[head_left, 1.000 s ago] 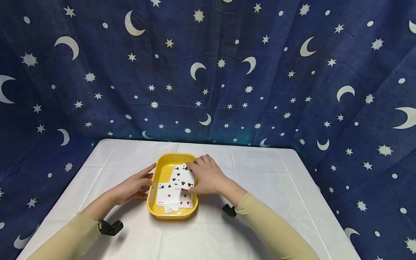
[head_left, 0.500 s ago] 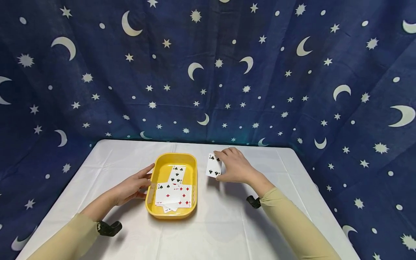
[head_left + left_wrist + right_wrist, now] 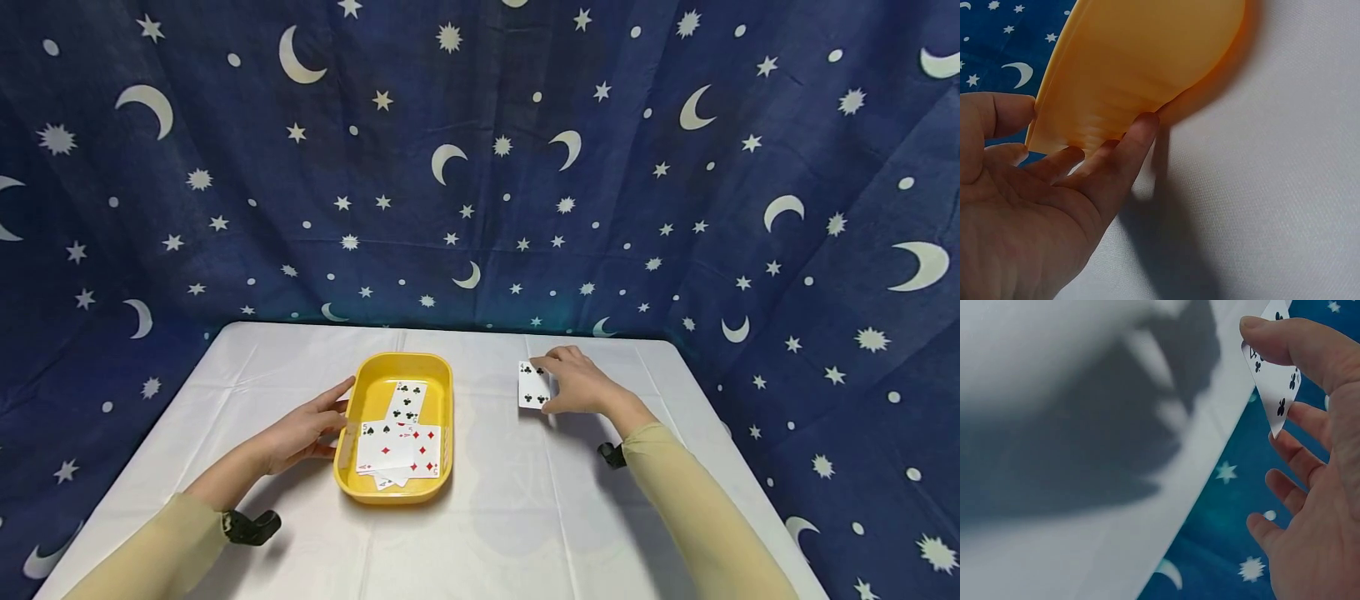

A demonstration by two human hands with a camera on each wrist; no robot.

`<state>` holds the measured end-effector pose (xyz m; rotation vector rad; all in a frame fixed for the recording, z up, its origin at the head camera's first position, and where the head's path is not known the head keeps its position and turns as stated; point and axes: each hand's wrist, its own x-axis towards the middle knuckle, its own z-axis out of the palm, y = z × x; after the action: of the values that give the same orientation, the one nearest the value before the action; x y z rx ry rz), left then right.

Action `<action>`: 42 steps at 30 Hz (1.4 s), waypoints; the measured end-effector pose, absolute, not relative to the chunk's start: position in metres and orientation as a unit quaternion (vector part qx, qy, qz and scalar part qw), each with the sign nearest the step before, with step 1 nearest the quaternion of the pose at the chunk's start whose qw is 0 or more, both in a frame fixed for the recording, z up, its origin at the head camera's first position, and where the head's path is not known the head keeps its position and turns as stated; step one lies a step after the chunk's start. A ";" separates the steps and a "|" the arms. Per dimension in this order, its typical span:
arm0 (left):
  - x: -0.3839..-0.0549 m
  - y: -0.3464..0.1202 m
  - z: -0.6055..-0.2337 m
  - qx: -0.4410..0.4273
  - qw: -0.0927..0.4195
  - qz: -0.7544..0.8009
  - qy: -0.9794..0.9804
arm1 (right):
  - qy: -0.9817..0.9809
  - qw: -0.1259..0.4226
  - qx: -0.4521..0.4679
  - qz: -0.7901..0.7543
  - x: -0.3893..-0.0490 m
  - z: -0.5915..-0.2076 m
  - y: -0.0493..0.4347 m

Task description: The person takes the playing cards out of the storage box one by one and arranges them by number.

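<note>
Card (image 3: pixel 531 387) with four clubs, held out at half past two from the yellow tray (image 3: pixel 392 497), apart from its rim. Pinched between thumb and fingertips of the right hand (image 3: pixel 585 387), at opposite edges, most likely so as to leave much of the printed face uncovered. Faces upward, with a thin shadow just under the near edge; cannot tell whether touching the white cloth (image 3: pixel 487 500) or hanging a little above.

At nine o'clock of the tray, left hand (image 3: pixel 303 433) with fingers loosely extended, fingertips touching the outer wall, no clasp to be seen. Probably set there to brace the tray against sliding or turning.

Inside the tray, more cards, all face up and overlapping: at one o'clock, five of clubs (image 3: pixel 407 398); at nine, a strip of five of spades (image 3: pixel 372 429); toward seven, ace of diamonds (image 3: pixel 385 458); at four, five of diamonds (image 3: pixel 426 457). Under these, at six o'clock, corners of others, too covered to read. Presumably gathered there for the raised walls, to prevent scattering.
</note>
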<state>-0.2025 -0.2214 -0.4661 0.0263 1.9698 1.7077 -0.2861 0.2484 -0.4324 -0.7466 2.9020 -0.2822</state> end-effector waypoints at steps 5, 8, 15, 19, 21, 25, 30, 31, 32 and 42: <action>-0.202 -0.222 -0.466 0.013 0.264 0.633 0.727 | 0.965 0.091 -0.222 -0.108 -0.293 -0.446 0.254; -0.202 -0.222 -0.465 0.011 0.264 0.632 0.729 | 0.965 0.107 -0.211 -0.114 -0.298 -0.452 0.255; -0.202 -0.221 -0.464 0.008 0.264 0.630 0.730 | 0.964 0.136 -0.193 -0.126 -0.304 -0.460 0.255; -0.202 -0.221 -0.465 0.009 0.265 0.633 0.727 | 0.962 0.152 -0.188 -0.126 -0.305 -0.462 0.255; -0.202 -0.222 -0.465 0.009 0.265 0.634 0.726 | 0.961 0.158 -0.189 -0.127 -0.306 -0.463 0.255; -0.202 -0.222 -0.465 0.010 0.266 0.635 0.725 | 0.959 0.167 -0.190 -0.129 -0.307 -0.465 0.255; -0.203 -0.222 -0.465 0.011 0.267 0.634 0.726 | 0.956 0.175 -0.195 -0.129 -0.308 -0.466 0.255; -0.203 -0.222 -0.465 0.011 0.267 0.634 0.726 | 0.956 0.176 -0.197 -0.130 -0.308 -0.466 0.256; -0.203 -0.222 -0.465 0.010 0.267 0.634 0.726 | 0.955 0.178 -0.199 -0.131 -0.308 -0.466 0.256; -0.204 -0.223 -0.466 0.008 0.269 0.637 0.723 | 0.953 0.179 -0.205 -0.131 -0.307 -0.467 0.256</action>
<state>-0.2036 -0.2228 -0.4660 0.0220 1.9482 1.7171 -0.3066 0.2564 -0.4668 -0.5796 2.6946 -0.3701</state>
